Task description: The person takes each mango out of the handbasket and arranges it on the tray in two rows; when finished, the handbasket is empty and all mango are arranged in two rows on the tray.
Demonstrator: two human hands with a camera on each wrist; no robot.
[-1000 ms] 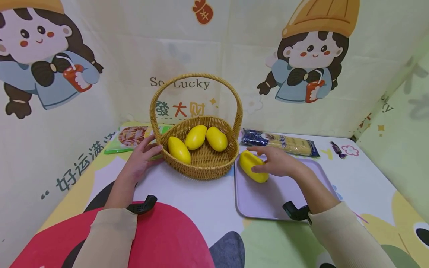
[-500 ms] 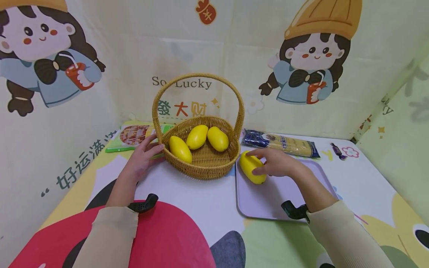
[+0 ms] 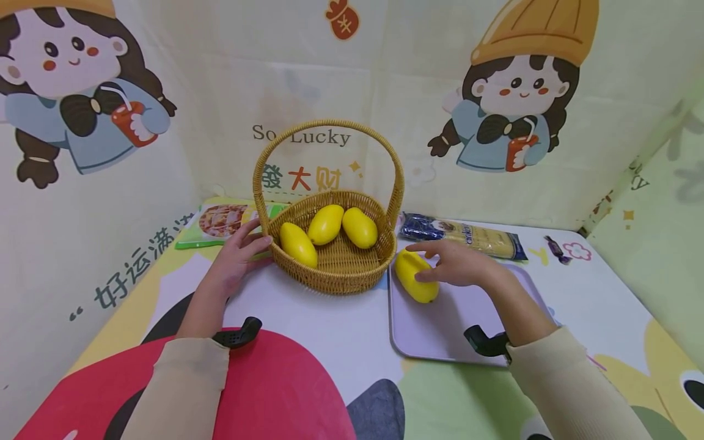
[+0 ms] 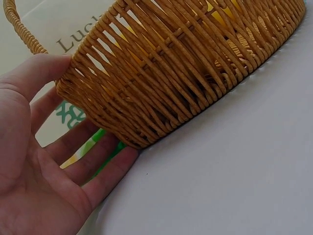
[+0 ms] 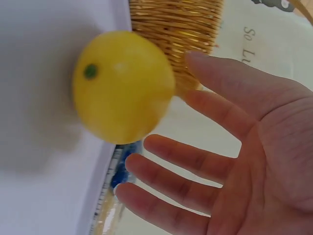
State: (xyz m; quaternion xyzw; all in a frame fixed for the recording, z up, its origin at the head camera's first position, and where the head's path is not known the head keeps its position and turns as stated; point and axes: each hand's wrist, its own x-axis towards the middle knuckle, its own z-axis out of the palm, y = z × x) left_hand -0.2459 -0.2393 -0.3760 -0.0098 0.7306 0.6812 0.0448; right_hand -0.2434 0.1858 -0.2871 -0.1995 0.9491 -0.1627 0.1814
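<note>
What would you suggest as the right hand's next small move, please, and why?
Probably curl the fingers of the right hand around the yellow fruit on the tray: they are spread beside it, not gripping it, while the left hand touches the basket, perhaps steadying it.

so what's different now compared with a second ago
Very little: the fruit on the tray has turned slightly, its near end a touch toward the basket side. No clear grasp or release shows. The left hand stays at the basket's rim, the right hand by the tray's fruit; the three fruits inside the basket stay put.
</note>
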